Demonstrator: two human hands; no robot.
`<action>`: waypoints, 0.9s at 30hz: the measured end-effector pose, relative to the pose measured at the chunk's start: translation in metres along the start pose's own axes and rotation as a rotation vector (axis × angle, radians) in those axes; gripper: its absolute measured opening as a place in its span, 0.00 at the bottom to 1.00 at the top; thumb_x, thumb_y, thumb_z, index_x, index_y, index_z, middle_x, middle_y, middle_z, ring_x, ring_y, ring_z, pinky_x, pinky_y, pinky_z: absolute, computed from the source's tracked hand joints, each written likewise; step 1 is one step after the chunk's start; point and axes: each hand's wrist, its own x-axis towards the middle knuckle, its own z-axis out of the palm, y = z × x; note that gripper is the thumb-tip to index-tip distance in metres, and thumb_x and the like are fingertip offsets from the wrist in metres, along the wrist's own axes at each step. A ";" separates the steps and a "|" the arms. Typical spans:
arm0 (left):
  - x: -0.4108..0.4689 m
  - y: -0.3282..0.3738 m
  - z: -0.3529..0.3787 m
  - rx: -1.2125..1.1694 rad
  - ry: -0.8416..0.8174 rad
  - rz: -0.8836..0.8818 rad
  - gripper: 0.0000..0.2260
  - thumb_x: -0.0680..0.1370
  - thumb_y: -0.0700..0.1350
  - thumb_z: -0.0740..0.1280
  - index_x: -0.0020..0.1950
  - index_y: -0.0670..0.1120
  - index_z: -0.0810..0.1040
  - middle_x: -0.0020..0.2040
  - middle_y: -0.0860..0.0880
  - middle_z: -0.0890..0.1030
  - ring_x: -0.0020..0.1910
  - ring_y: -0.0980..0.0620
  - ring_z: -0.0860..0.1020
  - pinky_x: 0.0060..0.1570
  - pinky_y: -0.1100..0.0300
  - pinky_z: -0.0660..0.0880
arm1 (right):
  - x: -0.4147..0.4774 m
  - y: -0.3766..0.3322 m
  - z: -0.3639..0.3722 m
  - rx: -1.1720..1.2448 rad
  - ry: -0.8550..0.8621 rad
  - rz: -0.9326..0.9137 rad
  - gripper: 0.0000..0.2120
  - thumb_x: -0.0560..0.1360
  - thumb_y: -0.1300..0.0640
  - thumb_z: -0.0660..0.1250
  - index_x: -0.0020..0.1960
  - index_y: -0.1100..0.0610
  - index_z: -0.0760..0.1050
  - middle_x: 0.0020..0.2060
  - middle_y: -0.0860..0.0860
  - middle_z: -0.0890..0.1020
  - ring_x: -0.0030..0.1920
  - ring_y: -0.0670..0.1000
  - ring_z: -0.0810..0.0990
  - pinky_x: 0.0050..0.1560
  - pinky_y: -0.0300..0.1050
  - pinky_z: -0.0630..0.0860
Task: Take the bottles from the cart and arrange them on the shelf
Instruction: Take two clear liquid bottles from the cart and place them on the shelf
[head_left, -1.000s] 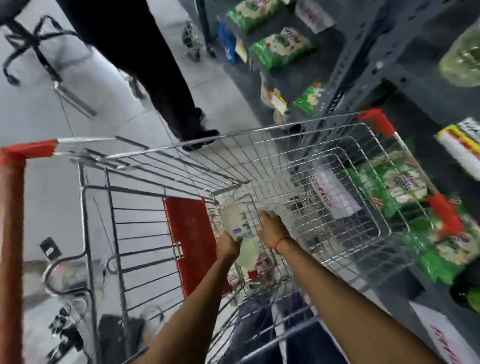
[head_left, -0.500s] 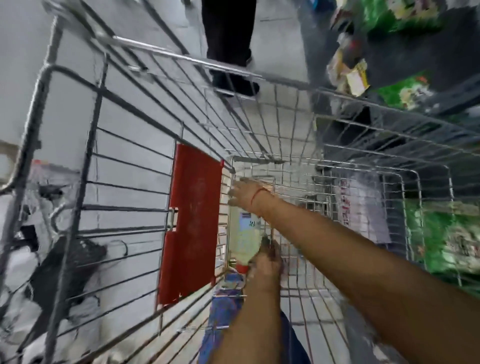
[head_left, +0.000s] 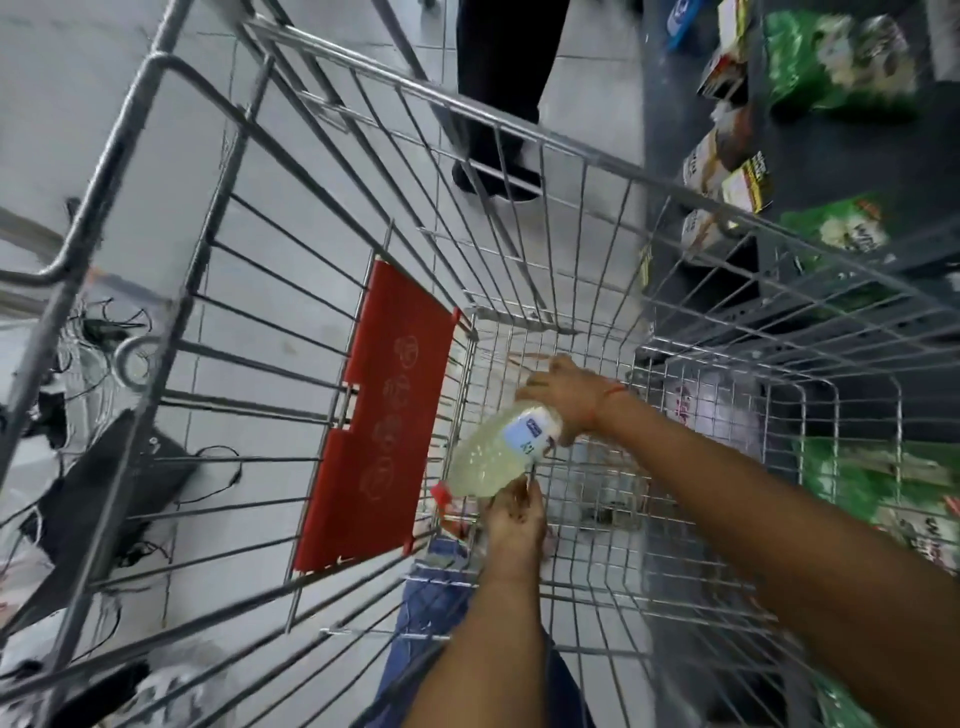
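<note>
A clear plastic bottle (head_left: 488, 457) of pale yellow liquid, with a blue-and-white label and a red cap, lies tilted low inside the wire cart (head_left: 519, 130). My left hand (head_left: 514, 519) grips its neck end by the cap. My right hand (head_left: 563, 397), with a red thread at the wrist, holds its base end. Both arms reach down into the basket. The dark grey shelf (head_left: 810, 156) stands to the right of the cart.
The cart's red flap (head_left: 384, 415) hangs on its left wall. A person in dark trousers (head_left: 498, 93) stands just past the cart's far rim. Green packets (head_left: 836, 52) and boxes fill the shelves at right. A black bag (head_left: 119, 493) and cables lie on the floor at left.
The view has dropped deeper into the cart. The bottle has tipped from upright onto a slant, my right hand has shifted to its far end, and my left hand stays at the cap end.
</note>
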 end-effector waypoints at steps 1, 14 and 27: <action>-0.001 0.004 -0.003 0.055 -0.024 0.009 0.08 0.78 0.42 0.64 0.56 0.48 0.76 0.55 0.50 0.78 0.60 0.48 0.76 0.64 0.50 0.72 | -0.012 0.004 0.006 0.105 0.012 0.065 0.38 0.62 0.47 0.76 0.68 0.47 0.65 0.64 0.49 0.73 0.66 0.56 0.67 0.67 0.57 0.64; -0.073 0.139 -0.006 0.099 -0.729 0.145 0.30 0.69 0.29 0.71 0.68 0.45 0.66 0.55 0.49 0.80 0.48 0.57 0.82 0.45 0.63 0.79 | -0.190 -0.018 0.018 1.482 0.587 0.325 0.29 0.68 0.66 0.74 0.66 0.55 0.68 0.63 0.58 0.76 0.59 0.54 0.77 0.57 0.41 0.77; -0.265 0.253 0.109 0.649 -1.232 0.717 0.31 0.66 0.28 0.73 0.65 0.44 0.69 0.62 0.44 0.79 0.59 0.46 0.79 0.53 0.57 0.79 | -0.446 -0.072 -0.014 1.577 1.273 0.283 0.37 0.68 0.68 0.73 0.71 0.47 0.63 0.68 0.45 0.73 0.68 0.46 0.72 0.65 0.43 0.73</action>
